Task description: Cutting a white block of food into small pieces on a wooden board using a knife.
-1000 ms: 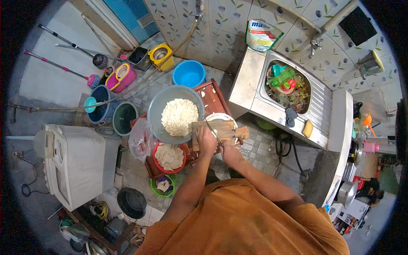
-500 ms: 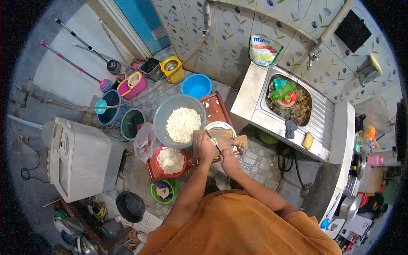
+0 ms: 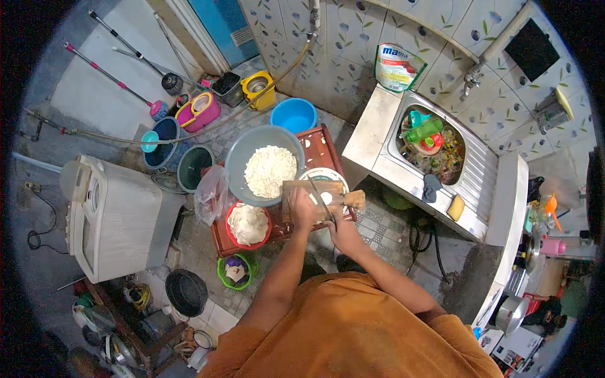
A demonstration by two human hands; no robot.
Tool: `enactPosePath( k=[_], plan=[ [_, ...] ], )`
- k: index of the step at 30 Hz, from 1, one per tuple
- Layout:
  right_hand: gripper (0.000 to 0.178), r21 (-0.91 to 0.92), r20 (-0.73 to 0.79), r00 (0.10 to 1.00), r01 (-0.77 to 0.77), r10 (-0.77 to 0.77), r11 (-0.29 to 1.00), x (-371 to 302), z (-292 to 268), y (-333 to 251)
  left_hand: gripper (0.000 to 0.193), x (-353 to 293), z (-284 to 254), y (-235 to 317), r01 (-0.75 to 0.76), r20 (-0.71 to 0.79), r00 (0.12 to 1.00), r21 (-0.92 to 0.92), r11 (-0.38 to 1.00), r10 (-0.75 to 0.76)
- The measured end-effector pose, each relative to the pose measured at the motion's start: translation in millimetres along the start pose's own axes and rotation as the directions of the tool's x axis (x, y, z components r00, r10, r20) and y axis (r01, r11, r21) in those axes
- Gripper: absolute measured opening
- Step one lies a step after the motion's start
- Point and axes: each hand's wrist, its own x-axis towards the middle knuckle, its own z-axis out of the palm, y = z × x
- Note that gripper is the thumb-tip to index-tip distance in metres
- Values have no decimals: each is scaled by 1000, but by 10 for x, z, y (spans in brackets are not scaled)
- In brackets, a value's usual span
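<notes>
My right hand [image 3: 345, 237] is closed round the handle of a knife [image 3: 321, 198], whose blade slants across a wooden cutting board [image 3: 296, 188]. Close to the blade, a small white piece [image 3: 327, 198] lies on the board. My left hand [image 3: 302, 209] rests at the board's left part with its fingers curled; whatever they hold is hidden. The board lies over a round white-rimmed container [image 3: 324, 171]. Beyond my left hand stands a large grey basin [image 3: 239, 165] with a heap of white cut pieces [image 3: 270, 171]. A red bowl [image 3: 230, 238] holds larger pale chunks [image 3: 248, 224].
Under the basins is a low reddish-brown table [image 3: 321, 146]. A clear plastic bag [image 3: 211, 195] hangs by its left side, and a green basket [image 3: 222, 275] sits on the floor. At right, a steel sink [image 3: 484, 161] holds dishes. A blue basin [image 3: 293, 116] stands behind.
The knife blade has swung and now shows its flat side, with its tip farther from me. My two hands are slightly farther apart. More of the white piece shows.
</notes>
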Motion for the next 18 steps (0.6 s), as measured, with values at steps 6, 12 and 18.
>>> enactPosePath(
  k=[6, 12, 18],
  plan=[
    [26, -115, 57, 997, -41, 48, 993, -20, -141, -318, 8, -33, 1, -1, 7, 20, 1000, 78, 997, -8],
    [25, -125, 94, 992, -72, 84, 990, -24, -109, -313, 15, -4, -60, 73, 5, 36, 999, 36, 999, -6],
    [22, -146, 108, 988, -95, 111, 985, -13, -106, -310, 15, 30, -100, 91, -35, 63, 997, 9, 999, 34]
  ],
)
